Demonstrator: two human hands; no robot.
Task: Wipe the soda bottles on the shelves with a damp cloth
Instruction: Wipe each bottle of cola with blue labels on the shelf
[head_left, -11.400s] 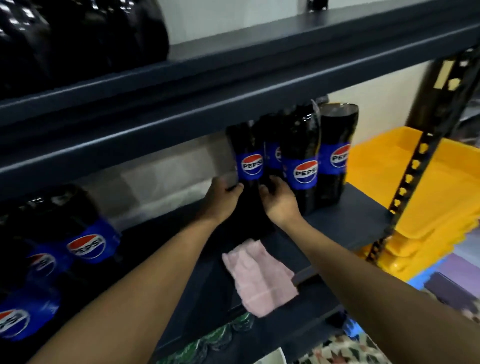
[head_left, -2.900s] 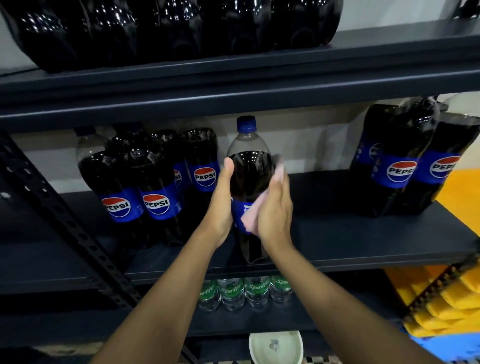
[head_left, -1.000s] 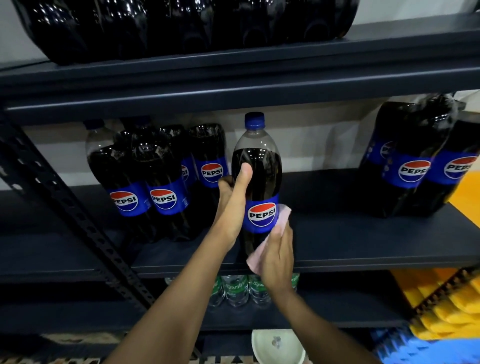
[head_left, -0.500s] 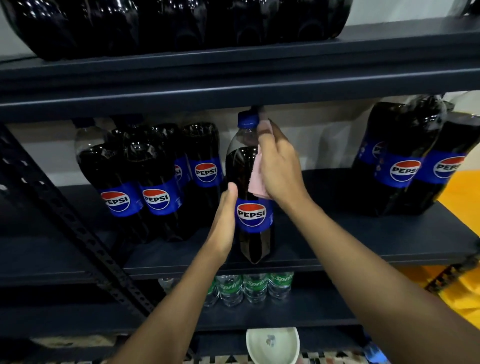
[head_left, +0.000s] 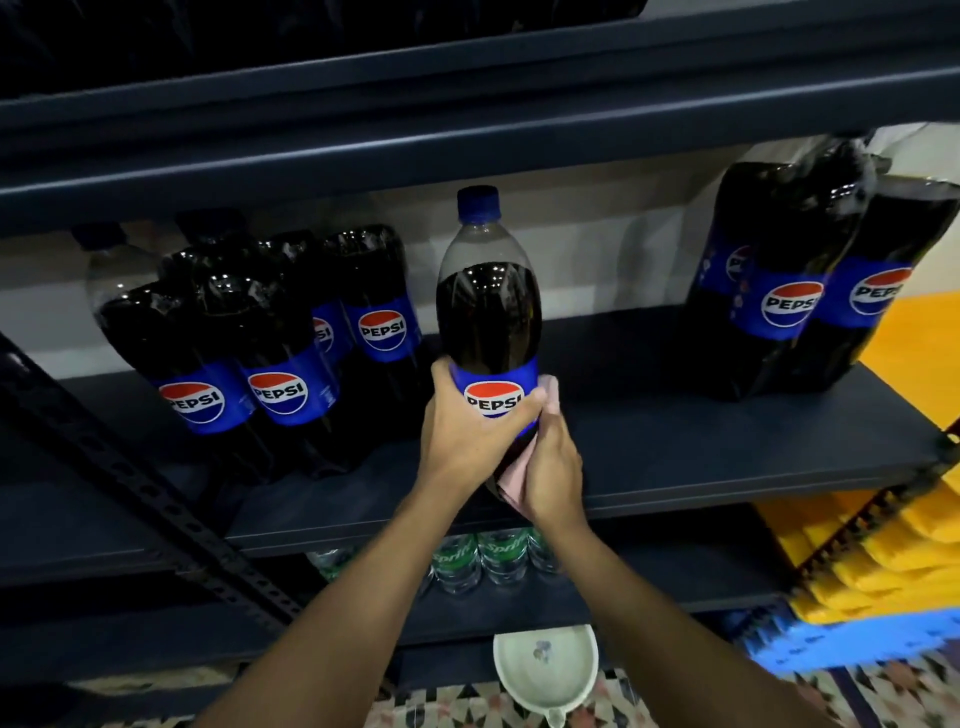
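Observation:
A tall Pepsi bottle (head_left: 488, 312) with a blue cap and blue label stands upright at the middle of the dark shelf (head_left: 701, 457). My left hand (head_left: 467, 431) grips it around the label, fingers wrapped across the front. My right hand (head_left: 553, 467) presses a pink cloth (head_left: 511, 480) against the bottle's lower right side; a corner of the cloth sticks out beside the label. The bottle's base is hidden behind both hands.
A wrapped pack of Pepsi bottles (head_left: 249, 353) stands left, another pack (head_left: 810, 280) right on the same shelf. More dark bottles sit on the shelf above. Sprite bottles (head_left: 478, 561) fill the shelf below. A white bowl (head_left: 545, 665) lies on the floor; yellow trays (head_left: 883, 551) are stacked at right.
My right hand with the cloth has slid from the bottle's neck down to its lower side. My left hand has wrapped further round the label.

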